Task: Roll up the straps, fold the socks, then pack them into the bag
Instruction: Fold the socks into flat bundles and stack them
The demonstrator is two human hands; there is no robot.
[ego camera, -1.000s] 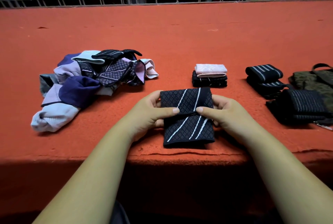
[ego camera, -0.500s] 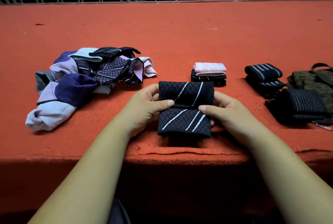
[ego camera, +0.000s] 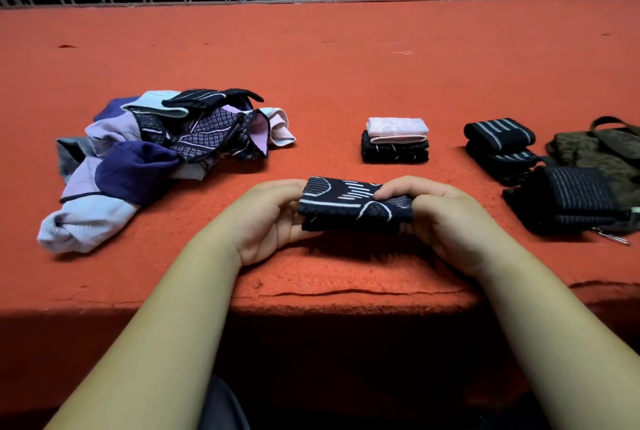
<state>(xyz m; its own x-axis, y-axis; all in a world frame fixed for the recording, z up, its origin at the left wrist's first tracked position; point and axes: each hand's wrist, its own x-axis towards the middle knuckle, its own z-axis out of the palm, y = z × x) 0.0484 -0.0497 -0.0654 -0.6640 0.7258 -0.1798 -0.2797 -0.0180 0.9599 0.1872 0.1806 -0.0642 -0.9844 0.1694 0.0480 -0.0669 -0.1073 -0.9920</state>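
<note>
Here your left hand (ego camera: 273,218) and right hand (ego camera: 446,218) pinch the folded sock (ego camera: 353,208) between curled fingers (ego camera: 398,189), just above the tabletop (ego camera: 346,66).

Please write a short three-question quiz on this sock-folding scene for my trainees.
1. True or false: the left hand and the right hand both grip the folded dark patterned sock.
2. What lies on top of the stack of folded socks? A) a purple sock B) a pink sock C) a rolled strap
3. Fill in: the pile of unfolded socks lies on the person's ____ side.
Key: 1 true; 2 B; 3 left.
</note>
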